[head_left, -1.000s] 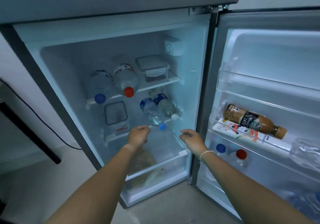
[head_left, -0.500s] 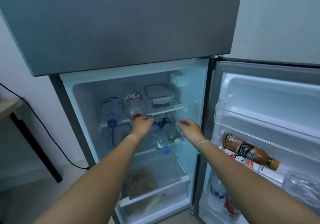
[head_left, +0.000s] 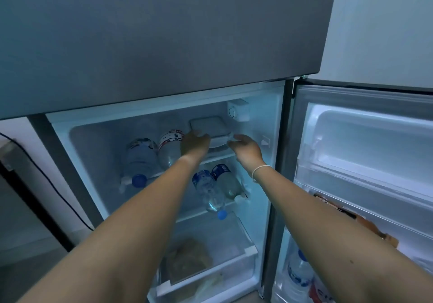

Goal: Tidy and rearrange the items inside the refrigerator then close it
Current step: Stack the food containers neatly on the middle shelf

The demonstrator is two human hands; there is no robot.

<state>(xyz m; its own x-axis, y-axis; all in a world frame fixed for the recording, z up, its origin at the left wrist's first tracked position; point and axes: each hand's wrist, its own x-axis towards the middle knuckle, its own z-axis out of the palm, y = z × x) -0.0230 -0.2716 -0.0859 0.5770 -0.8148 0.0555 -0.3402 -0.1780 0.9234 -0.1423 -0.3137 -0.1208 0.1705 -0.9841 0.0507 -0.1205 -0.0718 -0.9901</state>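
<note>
Both arms reach into the open fridge to its top shelf. The left hand and right hand sit at either side of a lidded container at the shelf's right end — fingers spread and curled toward it, though whether they actually grip it I cannot tell. Left of the container lie two bottles on their sides, one with a blue cap pointing near. On the shelf below, two more bottles lie side by side. At the bottom, the drawer holds bagged food. The door stands open at right — bottles in its lowest rack.
</note>
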